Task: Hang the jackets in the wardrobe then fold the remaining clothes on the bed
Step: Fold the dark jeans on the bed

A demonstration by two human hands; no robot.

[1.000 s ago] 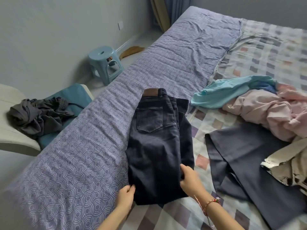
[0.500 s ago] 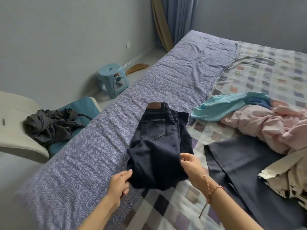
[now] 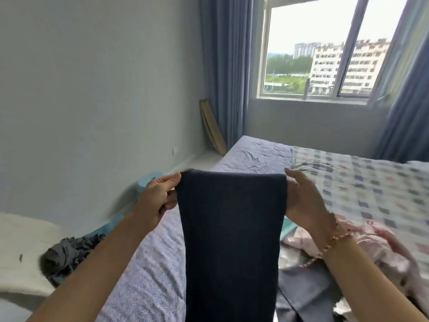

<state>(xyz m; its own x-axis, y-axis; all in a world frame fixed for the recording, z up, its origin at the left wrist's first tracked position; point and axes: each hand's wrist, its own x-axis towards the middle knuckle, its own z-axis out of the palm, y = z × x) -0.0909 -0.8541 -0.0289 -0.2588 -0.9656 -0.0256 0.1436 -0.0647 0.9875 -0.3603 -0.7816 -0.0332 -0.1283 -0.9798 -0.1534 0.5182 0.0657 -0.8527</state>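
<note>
Pinching jeans [image 3: 232, 240] at top corners, left hand [image 3: 157, 201], right hand [image 3: 304, 201], now lifted off bed [image 3: 148, 275]

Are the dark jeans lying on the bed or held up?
Held up. The left hand and right hand grip the dark navy denim jeans at the top corners; they hang down.
</note>
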